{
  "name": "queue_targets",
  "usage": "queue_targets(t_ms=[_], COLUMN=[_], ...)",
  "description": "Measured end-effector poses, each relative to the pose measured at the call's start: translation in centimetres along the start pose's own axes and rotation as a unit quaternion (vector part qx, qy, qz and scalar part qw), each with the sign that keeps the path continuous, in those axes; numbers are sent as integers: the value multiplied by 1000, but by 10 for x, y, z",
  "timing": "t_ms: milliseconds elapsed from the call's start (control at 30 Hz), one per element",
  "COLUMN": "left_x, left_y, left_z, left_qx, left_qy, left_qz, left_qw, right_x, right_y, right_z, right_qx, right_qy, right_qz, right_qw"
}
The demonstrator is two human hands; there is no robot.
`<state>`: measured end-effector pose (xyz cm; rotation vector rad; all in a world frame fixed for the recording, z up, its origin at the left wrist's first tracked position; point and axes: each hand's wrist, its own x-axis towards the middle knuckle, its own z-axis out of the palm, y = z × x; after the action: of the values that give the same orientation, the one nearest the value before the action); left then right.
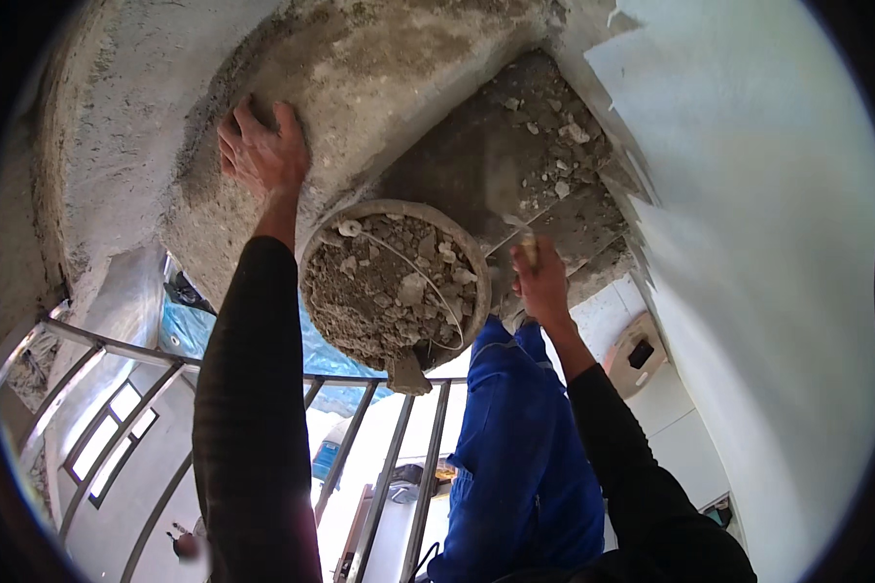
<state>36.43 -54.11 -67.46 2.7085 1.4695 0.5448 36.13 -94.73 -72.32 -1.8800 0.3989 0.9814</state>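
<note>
My left hand (264, 151) leans on the rough concrete ledge (379, 87), fingers spread and bent, holding nothing. The fingers of my right hand (542, 282) wrap round the wooden handle of a trowel (522, 229). Its blade is blurred and points away from me over the dark, dusty step (447, 165). Loose rubble (561, 185) lies scattered on the far right part of that step. Between my arms stands a round bucket (476, 255) heaped with broken mortar and dirt (379, 291). The wire handle (428, 275) rests across this heap. A flat grey piece (408, 374) juts over the near rim.
A metal railing (126, 348) curves along the left and below the bucket, with a lower level showing through its bars. Blue plastic sheeting (187, 328) hangs behind it. At right rises a pale wall (749, 194) with a jagged plaster edge. My blue-trousered legs (515, 457) are beneath me.
</note>
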Motion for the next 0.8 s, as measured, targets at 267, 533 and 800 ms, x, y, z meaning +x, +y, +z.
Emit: queue_targets(t_ms=[267,533,800], left_x=[-1,-2,2], left_y=[0,-12,-11], left_z=[0,4,2], left_qx=[5,-5,36], left_qy=[-6,19,0], left_qz=[-16,-12,-16], left_qw=[1000,1000,999], right_x=[54,50,74], right_y=[-48,-26,-44], right_z=[10,-4,25], right_qx=[-321,-66,-217], right_qy=[74,67,90], right_qz=[-240,-75,-193], right_qw=[913,993,953])
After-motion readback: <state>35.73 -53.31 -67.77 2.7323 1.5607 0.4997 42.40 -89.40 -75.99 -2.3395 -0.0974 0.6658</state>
